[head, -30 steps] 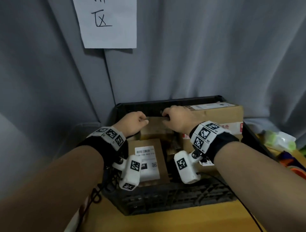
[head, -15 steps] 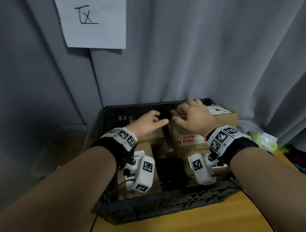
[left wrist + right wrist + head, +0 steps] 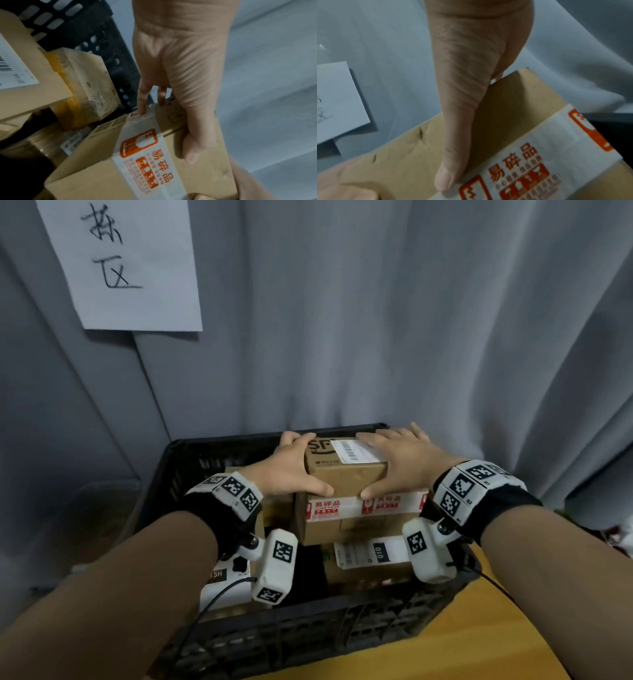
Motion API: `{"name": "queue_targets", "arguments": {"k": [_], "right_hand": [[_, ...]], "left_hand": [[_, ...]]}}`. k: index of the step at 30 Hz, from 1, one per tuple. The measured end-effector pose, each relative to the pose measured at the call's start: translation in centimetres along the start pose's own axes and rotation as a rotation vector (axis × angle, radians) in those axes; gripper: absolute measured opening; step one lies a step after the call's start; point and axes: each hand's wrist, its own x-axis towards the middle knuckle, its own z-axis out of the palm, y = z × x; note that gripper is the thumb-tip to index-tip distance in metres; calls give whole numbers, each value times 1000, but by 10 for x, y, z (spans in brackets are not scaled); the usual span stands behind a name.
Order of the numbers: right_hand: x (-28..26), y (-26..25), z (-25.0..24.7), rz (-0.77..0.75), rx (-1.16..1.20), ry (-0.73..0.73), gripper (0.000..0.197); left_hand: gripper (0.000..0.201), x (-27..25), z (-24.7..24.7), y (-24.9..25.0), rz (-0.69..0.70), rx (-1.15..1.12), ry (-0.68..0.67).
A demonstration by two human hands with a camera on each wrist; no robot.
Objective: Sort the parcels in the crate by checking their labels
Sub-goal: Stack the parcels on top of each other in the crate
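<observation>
A black plastic crate (image 3: 308,635) holds several cardboard parcels. I hold one brown parcel (image 3: 346,477) between both hands above the others. It has a white barcode label (image 3: 356,451) on top and white-and-orange fragile tape (image 3: 342,505) round it. My left hand (image 3: 287,470) grips its left side, thumb on the near face. My right hand (image 3: 404,463) grips its right side, fingers spread over the top. In the left wrist view my left hand (image 3: 180,67) wraps the parcel's (image 3: 85,182) edge. In the right wrist view my right hand's (image 3: 471,67) thumb presses on the parcel (image 3: 513,115).
Below lie a labelled parcel (image 3: 226,587) at the crate's front left and another (image 3: 370,556) at front right. A yellow-taped parcel (image 3: 89,81) sits by the crate wall. A paper sign (image 3: 126,265) hangs on the grey curtain. The crate stands on a wooden table (image 3: 479,628).
Both hands left the small parcel at the crate's back, moved to the taped box on the right, took hold of it and brought it up and toward the middle.
</observation>
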Motion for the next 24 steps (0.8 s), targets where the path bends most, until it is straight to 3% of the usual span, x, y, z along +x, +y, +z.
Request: {"name": "queue_targets", "arguments": {"k": [8,12,19,24], "right_hand": [[11,-5,-57,-84,30,358,94],[24,-7,-32,-80,101,323,68],[44,-5,-12,-50,103,371,58],[50,7,-11,61,136,379,60]], "left_hand": [[115,6,-54,34,113,24,256],[118,19,-46,20,48,95,247],[103,33,-40,1,51,-28,272],[73,45,-29,12,86,-3,367]]}}
